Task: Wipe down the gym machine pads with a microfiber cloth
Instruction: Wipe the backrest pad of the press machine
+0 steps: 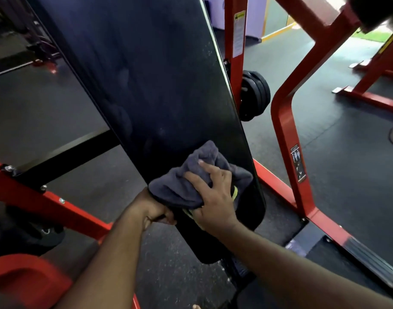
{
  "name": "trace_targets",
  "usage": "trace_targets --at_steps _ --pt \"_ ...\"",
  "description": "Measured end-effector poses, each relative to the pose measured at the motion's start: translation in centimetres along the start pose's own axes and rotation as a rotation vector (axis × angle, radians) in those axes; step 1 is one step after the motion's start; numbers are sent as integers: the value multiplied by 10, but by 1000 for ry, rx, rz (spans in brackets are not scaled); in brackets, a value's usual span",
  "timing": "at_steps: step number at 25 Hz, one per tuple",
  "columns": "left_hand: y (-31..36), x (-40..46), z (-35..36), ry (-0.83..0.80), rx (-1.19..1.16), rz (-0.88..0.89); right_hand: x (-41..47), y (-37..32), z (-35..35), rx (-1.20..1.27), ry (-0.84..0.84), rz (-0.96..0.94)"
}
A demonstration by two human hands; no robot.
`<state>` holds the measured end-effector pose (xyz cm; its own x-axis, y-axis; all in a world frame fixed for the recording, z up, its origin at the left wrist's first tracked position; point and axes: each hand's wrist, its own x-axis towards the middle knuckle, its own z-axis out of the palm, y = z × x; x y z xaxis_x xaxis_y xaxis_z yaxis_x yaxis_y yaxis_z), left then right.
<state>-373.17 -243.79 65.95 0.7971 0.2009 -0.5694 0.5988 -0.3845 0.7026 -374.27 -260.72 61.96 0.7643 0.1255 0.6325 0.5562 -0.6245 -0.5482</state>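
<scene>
Grey cloth (191,181) gripped in right hand (213,197) fingers on black pad (151,85) — left hand (156,210) clasps pad's edge.

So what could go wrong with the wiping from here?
The grey cloth is bunched up under the right hand, so it may only cover a narrow strip per pass. It sits at the lower end of the long black pad, so the smudged upper part could get skipped. The left hand grips the pad's edge and may leave fresh marks.
</scene>
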Motion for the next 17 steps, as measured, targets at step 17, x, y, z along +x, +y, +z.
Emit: trace_targets --at_steps 17 --pt "59 -32 -25 -4 -707 543 65 -16 -4 -88 108 172"
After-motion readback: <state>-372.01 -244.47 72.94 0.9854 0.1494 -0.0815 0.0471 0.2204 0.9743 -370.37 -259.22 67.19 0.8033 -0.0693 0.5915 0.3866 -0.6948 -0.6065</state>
